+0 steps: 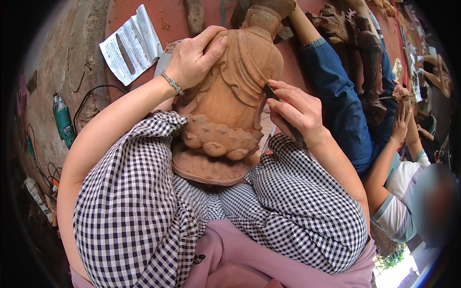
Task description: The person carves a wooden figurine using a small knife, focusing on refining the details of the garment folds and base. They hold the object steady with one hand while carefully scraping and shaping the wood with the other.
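A carved wooden statue (pixel 230 96) stands between my knees, its draped back toward me and its lotus-like base low in my lap. My left hand (pixel 196 56) grips its left shoulder, thumb and fingers closed over the wood. At the statue's right side, my right hand (pixel 298 109) is closed around a slim dark flat-bar carving tool (pixel 270 91). The tool's upper end meets the carved folds, while its lower part runs under my palm. Whether it is a chisel or a file cannot be made out. The statue's front is hidden.
A creased printed paper sheet (pixel 132 45) lies on the red floor at the upper left, a dark strip on it. Farther left is a green power tool (pixel 62 120) with a black cable. On my right sits a co-worker (pixel 398 192) in jeans, beside a dark carved figure (pixel 370 62).
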The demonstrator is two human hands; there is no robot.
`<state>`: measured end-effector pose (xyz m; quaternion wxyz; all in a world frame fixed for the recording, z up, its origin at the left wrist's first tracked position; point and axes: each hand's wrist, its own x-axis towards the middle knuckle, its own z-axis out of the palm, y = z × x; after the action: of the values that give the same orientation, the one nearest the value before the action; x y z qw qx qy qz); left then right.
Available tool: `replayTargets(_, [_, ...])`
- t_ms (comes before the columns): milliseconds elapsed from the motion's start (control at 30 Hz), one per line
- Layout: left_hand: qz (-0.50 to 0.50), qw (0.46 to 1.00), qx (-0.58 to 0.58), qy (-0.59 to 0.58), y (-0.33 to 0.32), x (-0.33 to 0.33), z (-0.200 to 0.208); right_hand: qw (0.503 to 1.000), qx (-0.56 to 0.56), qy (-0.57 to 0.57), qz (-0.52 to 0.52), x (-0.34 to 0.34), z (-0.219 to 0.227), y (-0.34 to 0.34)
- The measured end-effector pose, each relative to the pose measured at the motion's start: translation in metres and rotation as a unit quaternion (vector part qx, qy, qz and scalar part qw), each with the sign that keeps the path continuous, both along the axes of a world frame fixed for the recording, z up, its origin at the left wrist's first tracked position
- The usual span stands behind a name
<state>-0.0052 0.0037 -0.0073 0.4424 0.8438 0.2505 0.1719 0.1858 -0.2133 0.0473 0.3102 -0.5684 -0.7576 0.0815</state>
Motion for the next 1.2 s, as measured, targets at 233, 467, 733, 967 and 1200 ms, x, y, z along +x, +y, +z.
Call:
replayTargets(233, [0.003, 1.0, -0.002, 0.004, 0.012, -0.006, -0.007, 0.894, -0.281, 0.344, -0.062, 0.017, 0.043, 0.034])
replayTargets(467, [0.006, 1.0, -0.001, -0.008, 0.012, -0.002, -0.008, 0.936, -0.269, 0.139, 0.178, 0.042, 0.044, 0.1])
replayTargets(733, [0.019, 1.0, -0.005, 0.003, 0.012, -0.005, -0.012, 0.941, -0.174, -0.058, 0.284, 0.041, 0.054, 0.121])
replayTargets(967, [0.024, 1.0, -0.005, -0.001, 0.01, -0.004, -0.012, 0.897, -0.249, -0.051, 0.361, 0.043, 0.074, 0.154])
replayTargets(1200, [0.023, 1.0, -0.003, 0.011, 0.009, -0.002, -0.008, 0.907, -0.392, -0.001, 0.151, 0.037, 0.061, 0.145])
